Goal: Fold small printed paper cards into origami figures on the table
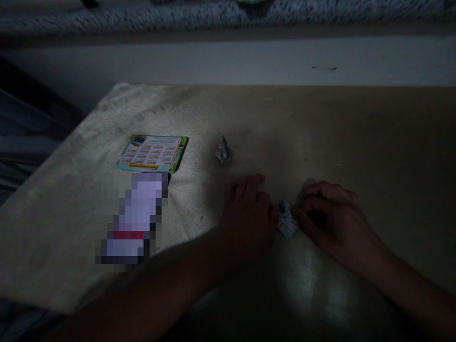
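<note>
Folded paper piece: placed on the counter (374, 142), between the two hands; its printed folded paper (287, 225) is touched at both sides.
Left hand (249, 216): laid low with fingers partly bent, thumb side set at the left edge; whether it is gripped cannot be told.
Right hand (331, 211): fingers curled, tips brought to the right edge; a firm pinch cannot be confirmed.
Second folded piece (224, 153): left farther back.
Printed card (153, 153): laid leftward, beside a blurred phone (138, 209).
</note>
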